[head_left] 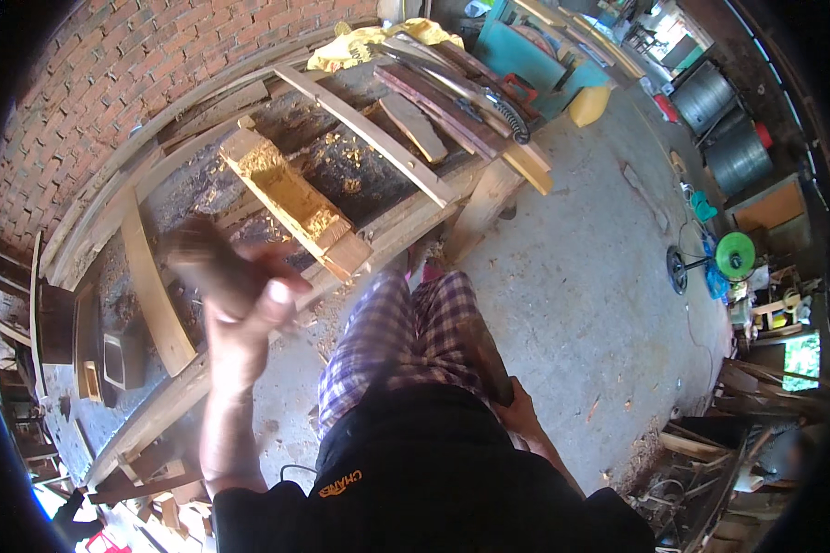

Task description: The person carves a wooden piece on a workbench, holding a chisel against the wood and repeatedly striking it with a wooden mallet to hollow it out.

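Note:
My left hand (254, 318), blurred by motion, is raised by the near edge of the workbench. It grips a brown, blunt-ended wooden piece (207, 263), too smeared to name more exactly. Just beyond that hand, a hollowed-out wooden beam (290, 196) lies slantwise on the bench, with yellowish shavings in its trough. Down beside my right thigh, my right hand (520, 411) is closed around the lower end of a long, dark wooden piece (481, 359). Part of this hand's fingers is hidden behind the piece.
Planks (369, 134) and a curved board (152, 286) lie across the bench. Dark boards and a handsaw (503, 111) are stacked at its far end, near a teal machine (516, 55). A green-bladed fan (734, 255) stands at right. Scrap wood (701, 447) piles up at lower right.

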The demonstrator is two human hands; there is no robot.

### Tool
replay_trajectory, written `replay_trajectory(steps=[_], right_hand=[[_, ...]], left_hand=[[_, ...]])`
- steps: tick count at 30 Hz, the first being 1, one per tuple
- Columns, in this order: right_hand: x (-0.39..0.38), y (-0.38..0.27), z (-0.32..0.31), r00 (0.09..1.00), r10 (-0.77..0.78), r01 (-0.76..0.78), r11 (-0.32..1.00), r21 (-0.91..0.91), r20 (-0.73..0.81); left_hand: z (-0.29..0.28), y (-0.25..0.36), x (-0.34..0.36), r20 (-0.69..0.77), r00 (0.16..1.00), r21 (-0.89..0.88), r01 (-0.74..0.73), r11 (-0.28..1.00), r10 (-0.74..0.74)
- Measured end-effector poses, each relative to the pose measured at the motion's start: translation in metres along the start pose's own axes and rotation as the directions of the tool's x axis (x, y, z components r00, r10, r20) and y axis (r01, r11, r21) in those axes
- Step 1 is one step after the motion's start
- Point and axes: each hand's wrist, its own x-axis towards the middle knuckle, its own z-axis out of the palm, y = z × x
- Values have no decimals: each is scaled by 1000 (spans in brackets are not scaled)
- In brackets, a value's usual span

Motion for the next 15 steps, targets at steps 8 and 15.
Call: replay_trajectory(steps=[8,15], right_hand=[[7,-5,4,994,37,-50,990,-131,-101],[19,-5,5,996,30,-40,992,-117,-88]], left_hand=[[24,111,57,131,731,-567,-499,655,670],[35,121,79,123,694,-607,-513,607,709]])
